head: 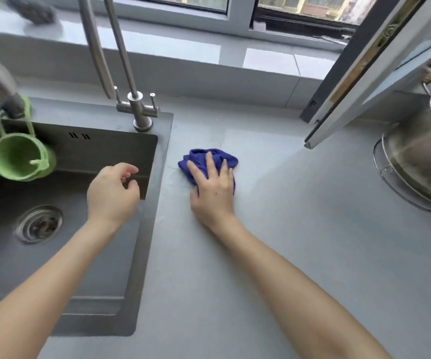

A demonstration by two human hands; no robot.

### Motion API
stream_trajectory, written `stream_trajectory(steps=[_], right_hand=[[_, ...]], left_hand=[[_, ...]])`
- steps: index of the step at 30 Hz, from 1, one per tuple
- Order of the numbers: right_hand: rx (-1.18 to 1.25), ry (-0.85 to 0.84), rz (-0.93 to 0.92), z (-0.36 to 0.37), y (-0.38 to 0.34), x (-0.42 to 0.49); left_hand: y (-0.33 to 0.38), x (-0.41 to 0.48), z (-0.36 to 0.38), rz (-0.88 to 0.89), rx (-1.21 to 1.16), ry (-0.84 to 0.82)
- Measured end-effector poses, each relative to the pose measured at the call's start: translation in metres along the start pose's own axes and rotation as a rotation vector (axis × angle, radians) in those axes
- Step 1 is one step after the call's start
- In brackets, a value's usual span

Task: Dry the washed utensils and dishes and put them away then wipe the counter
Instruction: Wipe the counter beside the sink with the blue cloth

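Head view: R grip flat, fingers straight, pressing blue cloth onto grey desk at frame ctr, just right of sink; L grip loosely curled, empty, over sink.

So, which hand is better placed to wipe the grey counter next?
The right hand: it presses flat on the crumpled blue cloth on the grey counter. The left hand hovers empty over the dark sink, away from the cloth.
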State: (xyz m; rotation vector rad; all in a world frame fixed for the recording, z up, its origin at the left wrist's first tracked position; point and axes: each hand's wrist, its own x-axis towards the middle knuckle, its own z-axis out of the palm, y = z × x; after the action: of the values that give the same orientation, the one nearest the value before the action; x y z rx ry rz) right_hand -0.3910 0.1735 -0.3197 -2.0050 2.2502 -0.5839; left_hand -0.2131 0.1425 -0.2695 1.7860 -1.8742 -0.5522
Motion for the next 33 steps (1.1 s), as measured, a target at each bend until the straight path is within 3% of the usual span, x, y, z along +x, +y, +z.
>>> stream_trajectory(steps=[3,5,7,9,12,14,18,25,27,29,31,33], right_hand=[[0.079,-0.049,-0.249,0.002,0.0,-0.004],[0.094,-0.041,-0.306,-0.006,0.028,0.003],[0.081,0.027,-0.173,-0.014,0.06,0.027],[0.032,0.096,0.082,-0.018,0.078,0.06],[-0.084,0.027,0.324,-0.011,0.057,0.099],[-0.064,-0.017,0.231,0.0,0.025,0.103],[0.066,-0.057,-0.157,0.019,-0.036,0.042],[0.303,-0.155,-0.335,-0.002,-0.085,-0.072],[0.452,-0.025,-0.178,-0.022,-0.084,-0.082],[0.515,0.191,0.115,-0.05,-0.063,-0.084],[0.409,0.352,0.376,-0.077,-0.018,-0.091],[0.233,0.37,0.614,-0.094,0.035,-0.11]], left_hand=[[-0.019,-0.001,-0.016,-0.048,0.013,0.016],[-0.031,-0.001,-0.027,-0.06,0.009,0.018],[-0.046,-0.001,-0.037,-0.067,-0.004,0.027],[-0.061,-0.002,-0.045,-0.077,-0.004,0.031],[-0.079,-0.002,-0.054,-0.101,-0.01,0.031],[-0.087,0.0,-0.058,-0.1,-0.02,0.022],[-0.093,0.003,-0.064,-0.076,-0.039,-0.014],[-0.091,-0.005,-0.086,-0.004,-0.066,-0.094],[-0.094,-0.008,-0.091,0.018,-0.065,-0.111],[-0.1,-0.008,-0.098,0.033,-0.063,-0.122],[-0.109,-0.009,-0.104,0.039,-0.064,-0.133],[-0.118,-0.01,-0.108,0.043,-0.061,-0.139]])
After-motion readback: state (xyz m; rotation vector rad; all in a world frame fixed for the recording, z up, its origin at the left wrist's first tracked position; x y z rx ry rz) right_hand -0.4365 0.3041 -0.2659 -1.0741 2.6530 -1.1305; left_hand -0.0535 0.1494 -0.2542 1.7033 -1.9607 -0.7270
